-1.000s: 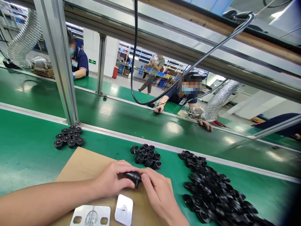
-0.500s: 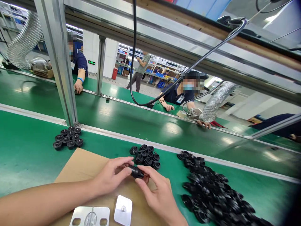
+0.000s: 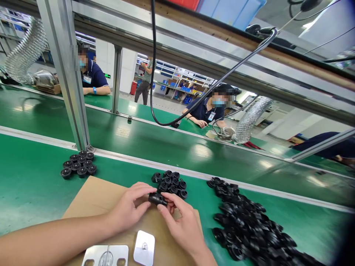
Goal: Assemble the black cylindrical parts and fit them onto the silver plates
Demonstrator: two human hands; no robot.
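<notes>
Between both hands, above the brown cardboard sheet (image 3: 111, 197), is a black cylindrical plastic part (image 3: 156, 198) lying roughly sideways. The fingers of my left hand (image 3: 131, 203) close around its left end, with the thumb below. My right hand (image 3: 181, 220) pinches the narrower right end between thumb and fingers. Just behind the part stands a cluster of small black stepped parts (image 3: 172, 183). Nearer me on the cardboard lie a small white square plate (image 3: 144, 247) with a raised centre and a silvery plate (image 3: 107, 255) with slots and a round recess, cut off by the frame's bottom.
A large heap of black parts (image 3: 249, 221) spreads over the green bench at right. Round black parts (image 3: 79, 164) are grouped at left, beside a metal post (image 3: 65, 81). A black cable (image 3: 153, 74) hangs ahead. Co-workers sit across the green belt (image 3: 166, 142).
The black part has turned a little in my fingers, and my left thumb has moved down off its front. Across the belt, the left co-worker has drawn an arm back.
</notes>
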